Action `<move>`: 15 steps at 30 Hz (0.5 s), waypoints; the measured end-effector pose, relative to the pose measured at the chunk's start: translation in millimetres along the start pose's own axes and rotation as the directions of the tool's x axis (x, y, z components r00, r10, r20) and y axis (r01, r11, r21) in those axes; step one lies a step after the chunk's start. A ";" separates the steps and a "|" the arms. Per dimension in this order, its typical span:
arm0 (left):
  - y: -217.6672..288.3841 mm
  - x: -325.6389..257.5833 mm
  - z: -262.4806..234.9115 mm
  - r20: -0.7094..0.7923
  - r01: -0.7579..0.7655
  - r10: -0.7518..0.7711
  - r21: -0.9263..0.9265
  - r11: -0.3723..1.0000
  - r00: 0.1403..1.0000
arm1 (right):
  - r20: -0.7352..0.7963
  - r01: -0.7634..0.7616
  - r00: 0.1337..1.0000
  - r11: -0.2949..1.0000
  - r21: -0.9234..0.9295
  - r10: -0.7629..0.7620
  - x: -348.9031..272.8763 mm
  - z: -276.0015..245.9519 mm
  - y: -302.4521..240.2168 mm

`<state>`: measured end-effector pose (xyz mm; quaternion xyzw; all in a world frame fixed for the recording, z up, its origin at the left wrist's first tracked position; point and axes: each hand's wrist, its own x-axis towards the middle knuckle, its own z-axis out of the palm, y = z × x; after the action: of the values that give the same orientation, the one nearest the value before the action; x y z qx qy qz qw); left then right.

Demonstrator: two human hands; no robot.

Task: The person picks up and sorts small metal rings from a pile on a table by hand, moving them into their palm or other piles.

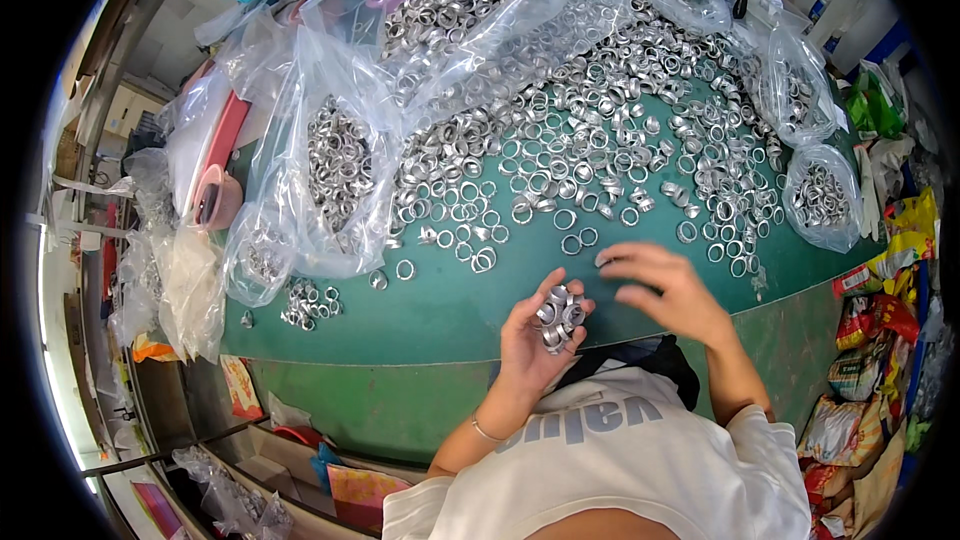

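My left hand (pixel 532 350) is cupped palm up at the table's front edge, its fingers curled round a small pile of silver metal rings (pixel 560 318). To its right, my right hand (pixel 668 288) hovers over the tabletop, slightly blurred, with thumb and fingers apart. A pale spot shows at its fingertips, too smeared to name, and I see nothing clearly held. Beyond both hands, many loose metal rings (pixel 545 180) lie spread over the green table (pixel 450 315), the nearest a little ahead of my right fingertips.
Large clear plastic bags (pixel 345 230) of rings cover the back and left. Smaller ring bags (pixel 822 198) lie at the right edge. A small ring cluster (pixel 310 305) sits at front left. A pink scoop (pixel 215 198) stands left; coloured packages (pixel 865 340) are stacked right of the table.
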<state>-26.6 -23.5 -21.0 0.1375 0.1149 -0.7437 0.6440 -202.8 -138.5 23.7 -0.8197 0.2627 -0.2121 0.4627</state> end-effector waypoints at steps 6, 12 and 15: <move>-3.0 -2.0 11.2 -0.068 0.009 -0.009 -0.009 1.000 0.998 | -0.519 -0.183 0.842 0.827 -0.532 -0.148 25.5 -21.7 34.5; -1.8 1.5 -13.4 0.027 0.072 -0.071 -0.058 0.996 0.997 | -0.507 -0.222 0.858 0.829 -0.513 -0.084 17.8 -18.0 39.7; -2.4 0.6 -6.8 -0.040 0.081 -0.078 0.091 0.993 0.996 | -0.502 -0.215 0.859 0.962 -0.170 0.104 9.8 -22.3 24.0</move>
<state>-28.6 -21.4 -27.6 0.1759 0.0973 -0.7707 0.6047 -214.0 -169.5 14.5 -0.7609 0.4600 -0.3423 0.3038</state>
